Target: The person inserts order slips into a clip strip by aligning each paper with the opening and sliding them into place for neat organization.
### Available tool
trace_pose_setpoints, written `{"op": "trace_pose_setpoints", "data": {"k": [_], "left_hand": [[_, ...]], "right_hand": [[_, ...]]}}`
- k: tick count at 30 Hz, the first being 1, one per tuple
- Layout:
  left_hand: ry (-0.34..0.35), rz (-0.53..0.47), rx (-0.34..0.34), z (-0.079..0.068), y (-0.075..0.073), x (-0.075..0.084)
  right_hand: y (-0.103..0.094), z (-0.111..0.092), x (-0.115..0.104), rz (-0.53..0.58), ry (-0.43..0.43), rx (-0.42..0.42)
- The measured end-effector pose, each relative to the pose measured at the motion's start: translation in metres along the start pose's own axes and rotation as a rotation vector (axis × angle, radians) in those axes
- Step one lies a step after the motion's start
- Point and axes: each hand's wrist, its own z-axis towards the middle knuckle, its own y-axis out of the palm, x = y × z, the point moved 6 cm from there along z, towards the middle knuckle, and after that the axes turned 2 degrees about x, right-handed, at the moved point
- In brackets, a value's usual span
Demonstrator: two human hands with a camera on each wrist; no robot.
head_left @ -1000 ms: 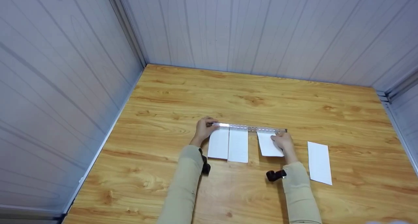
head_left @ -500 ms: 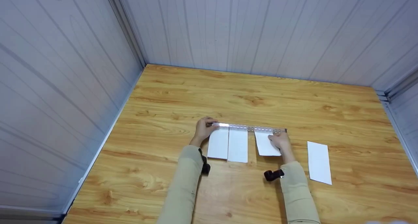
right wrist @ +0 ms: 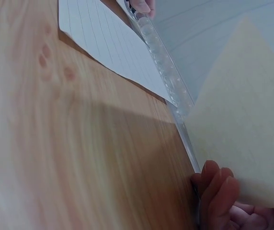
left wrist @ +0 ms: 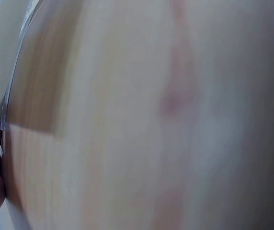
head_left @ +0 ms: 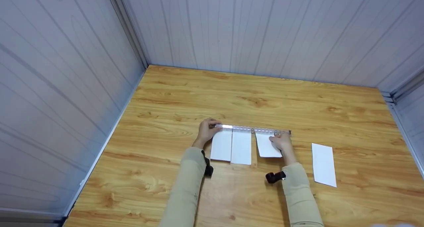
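A clear plastic strip (head_left: 243,129) runs left to right over the wood table. My left hand (head_left: 206,130) grips its left end between thumb and fingers. Two white paper slips, the left one (head_left: 221,146) and the middle one (head_left: 241,147), lie side by side with their top edges at the strip. To their right, my right hand (head_left: 282,143) pinches a third paper slip (head_left: 266,148), tilted, its top edge along the strip. In the right wrist view the held paper slip (right wrist: 252,120) rises off the table, and faint lines show on a flat paper slip (right wrist: 108,45).
A loose white paper slip (head_left: 324,164) lies on the wood table (head_left: 232,204), right of my right hand. Pale panelled walls (head_left: 212,28) stand behind and at both sides. Dark wrist cameras, the left one (head_left: 208,169) and the right one (head_left: 275,177), jut inward from the sleeves.
My right hand has slid left along the strip with the third paper slip, narrowing the gap to the middle slip. The left hand and the other slips have stayed put.
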Motion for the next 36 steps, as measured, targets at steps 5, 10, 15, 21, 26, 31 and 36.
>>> {"op": "trace_pose_setpoints", "data": {"k": [5,10,15,21,26,31,36], "left_hand": [[0.014,0.003,0.003,0.001,0.000,0.000],[0.006,0.022,0.002,0.000,0.001,-0.001],[0.007,0.034,0.003,0.000,0.001,-0.002],[-0.006,0.046,-0.003,0.001,0.001,-0.002],[-0.027,0.057,0.003,0.001,0.001,-0.003],[-0.039,0.057,0.006,0.001,0.001,-0.002],[-0.022,0.043,0.008,0.000,0.001,-0.002]], "right_hand": [[0.006,0.051,0.056,0.009,-0.009,0.000],[0.008,0.055,0.059,-0.030,-0.059,0.000],[0.017,0.116,0.125,-0.074,-0.022,0.043],[0.014,0.071,0.075,-0.031,-0.051,0.042],[0.003,-0.017,-0.026,-0.043,-0.026,0.039],[-0.002,-0.048,-0.056,-0.119,0.050,0.040],[-0.001,-0.048,-0.055,-0.134,0.089,0.033]]}}
